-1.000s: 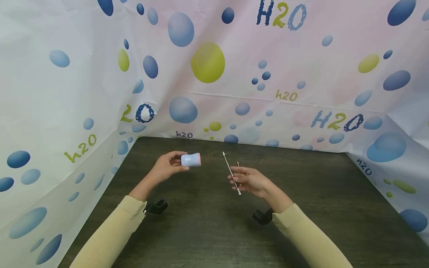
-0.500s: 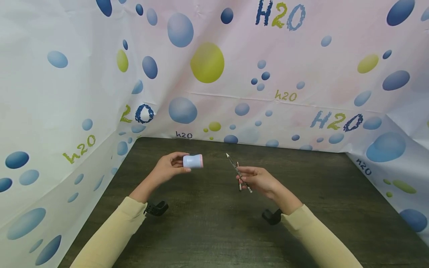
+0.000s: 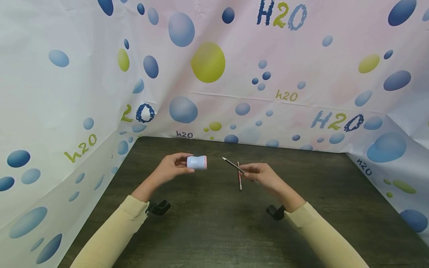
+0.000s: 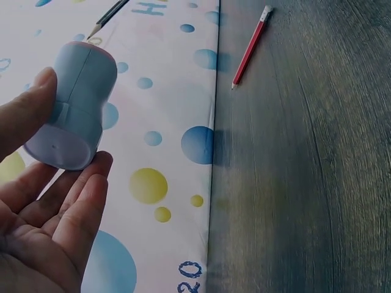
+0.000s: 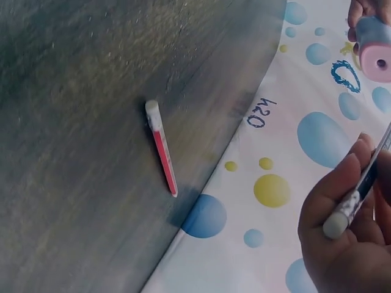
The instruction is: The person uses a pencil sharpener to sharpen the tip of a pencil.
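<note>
My left hand (image 3: 171,166) grips a light blue pencil sharpener (image 3: 196,162) between thumb and fingers, above the table. The sharpener's pink end, with a small round hole (image 5: 381,63) in it, faces right. Across from it, my right hand (image 3: 264,175) pinches a dark pencil (image 3: 232,163), its pale sharpened tip directed left at the sharpener. A gap separates tip and sharpener in the head view. The white eraser (image 5: 335,225) of this pencil sticks out by my right palm in the right wrist view. A red pencil (image 3: 239,178) lies on the table beneath the right fingers.
The dark wooden table (image 3: 207,230) runs back to a white backdrop (image 3: 241,89) printed with blue and green dots and H2O lettering. More of this sheet stands along the left and right sides. A black strap (image 3: 159,207) sits at my left wrist, another (image 3: 275,213) at the right.
The dark pencil has swung from steep to flatter, its tip now turned towards the sharpener. My right hand has shifted right, uncovering more of the red pencil. The sharpener has moved slightly right.
</note>
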{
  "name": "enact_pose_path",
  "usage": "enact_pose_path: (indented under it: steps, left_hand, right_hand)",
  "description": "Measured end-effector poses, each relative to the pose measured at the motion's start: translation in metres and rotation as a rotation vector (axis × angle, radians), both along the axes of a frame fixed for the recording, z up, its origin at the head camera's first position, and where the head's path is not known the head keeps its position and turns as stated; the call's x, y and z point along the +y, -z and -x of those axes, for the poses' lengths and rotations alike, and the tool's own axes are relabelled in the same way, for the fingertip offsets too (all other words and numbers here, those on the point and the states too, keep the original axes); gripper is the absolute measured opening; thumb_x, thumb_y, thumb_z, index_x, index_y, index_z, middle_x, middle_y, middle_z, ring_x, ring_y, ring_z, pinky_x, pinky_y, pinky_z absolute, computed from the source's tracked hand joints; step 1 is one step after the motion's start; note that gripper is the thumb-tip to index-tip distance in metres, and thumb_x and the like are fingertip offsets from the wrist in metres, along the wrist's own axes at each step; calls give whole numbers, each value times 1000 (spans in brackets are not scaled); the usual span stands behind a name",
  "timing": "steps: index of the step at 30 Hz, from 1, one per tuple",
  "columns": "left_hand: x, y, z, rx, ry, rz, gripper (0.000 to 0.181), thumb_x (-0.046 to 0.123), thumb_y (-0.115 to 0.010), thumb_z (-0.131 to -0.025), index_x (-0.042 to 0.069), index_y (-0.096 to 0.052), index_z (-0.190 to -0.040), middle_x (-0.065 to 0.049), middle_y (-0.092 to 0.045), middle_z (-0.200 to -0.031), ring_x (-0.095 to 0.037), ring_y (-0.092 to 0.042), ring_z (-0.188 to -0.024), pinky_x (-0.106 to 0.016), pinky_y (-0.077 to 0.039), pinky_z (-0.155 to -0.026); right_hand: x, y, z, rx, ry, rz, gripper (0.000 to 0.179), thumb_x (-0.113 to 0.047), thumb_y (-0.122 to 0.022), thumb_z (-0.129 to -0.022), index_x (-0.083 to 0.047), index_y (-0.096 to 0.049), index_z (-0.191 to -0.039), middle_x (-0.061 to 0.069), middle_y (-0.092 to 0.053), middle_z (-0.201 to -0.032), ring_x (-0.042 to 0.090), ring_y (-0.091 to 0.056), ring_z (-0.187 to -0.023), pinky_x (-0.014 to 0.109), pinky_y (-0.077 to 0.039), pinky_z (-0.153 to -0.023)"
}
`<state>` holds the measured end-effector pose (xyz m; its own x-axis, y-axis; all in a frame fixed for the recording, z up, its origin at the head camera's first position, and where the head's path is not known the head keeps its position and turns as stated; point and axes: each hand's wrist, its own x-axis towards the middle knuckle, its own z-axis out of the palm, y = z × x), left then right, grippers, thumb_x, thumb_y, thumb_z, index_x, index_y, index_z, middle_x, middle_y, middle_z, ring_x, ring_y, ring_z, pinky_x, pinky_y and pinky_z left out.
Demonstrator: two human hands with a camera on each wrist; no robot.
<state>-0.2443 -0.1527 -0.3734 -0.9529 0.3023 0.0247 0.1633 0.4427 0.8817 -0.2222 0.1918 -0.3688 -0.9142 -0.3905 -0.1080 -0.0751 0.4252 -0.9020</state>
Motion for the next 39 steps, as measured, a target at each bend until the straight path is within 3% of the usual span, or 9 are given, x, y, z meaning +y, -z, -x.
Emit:
enact_pose_path:
  steps: [3, 11, 18, 28, 31, 33, 35, 39]
  left_hand:
    - [1, 0, 0, 1, 13, 5, 57, 19, -76, -87, 2, -55, -138, -26, -59, -132, -38, -63, -117, -44, -58, -93]
    - [7, -1, -1, 0, 37, 39, 58, 23, -76, -87, 2, -56, -137, -24, -61, -130, -34, -65, -113, -42, -59, -89]
    - [12, 0, -2, -5, 58, 62, 57, 24, -76, -87, 2, -57, -136, -23, -63, -128, -32, -65, -112, -40, -58, -89]
    - [24, 1, -4, -6, 100, 45, 56, 21, -77, -86, 1, -58, -134, -22, -65, -126, -30, -66, -110, -41, -59, -89]
    - [26, 2, -3, -14, 107, 36, 56, 19, -77, -86, 1, -58, -135, -22, -66, -125, -31, -67, -110, -40, -59, -88]
    - [28, 3, -3, -20, 107, 36, 56, 20, -78, -85, 2, -59, -134, -21, -66, -125, -30, -67, -110, -39, -59, -88]
    - [29, 4, -3, -20, 108, 44, 56, 21, -78, -85, 3, -59, -134, -20, -66, -124, -28, -67, -108, -38, -60, -86]
    - [30, 5, -3, -16, 106, 54, 56, 24, -79, -84, 3, -60, -133, -19, -67, -123, -25, -67, -105, -37, -59, -85]
  right_hand:
    - [-1, -1, 0, 37, -13, -26, 37, -12, -53, -101, -3, -57, -137, 20, -55, -142, 38, -53, -131, 52, -48, -107]
    - [-5, -3, 0, 147, -45, -107, 31, -10, -58, -99, -4, -66, -128, 20, -62, -134, 37, -58, -126, 52, -53, -99]
    - [-11, -3, 1, 186, -65, -152, 29, -11, -59, -98, -6, -68, -125, 17, -63, -134, 36, -56, -129, 53, -52, -101]
    - [-17, -4, 2, 233, -79, -230, 28, -10, -58, -98, -5, -69, -124, 18, -66, -129, 33, -64, -118, 48, -55, -95]
    - [-19, -4, 3, 257, -79, -256, 28, -9, -58, -98, -6, -69, -124, 18, -66, -129, 29, -66, -113, 40, -56, -88]
    - [-20, -4, 3, 275, -81, -272, 28, -7, -58, -98, -6, -69, -123, 18, -68, -125, 24, -68, -95, 33, -53, -73]
    - [-21, -4, 3, 295, -86, -289, 28, -5, -58, -97, -6, -70, -122, 18, -70, -122, 17, -60, -75, 26, -44, -60]
    - [-22, -1, 3, 352, -112, -310, 29, -2, -58, -96, -8, -70, -122, 16, -73, -112, 8, -45, -63, 24, -32, -51]
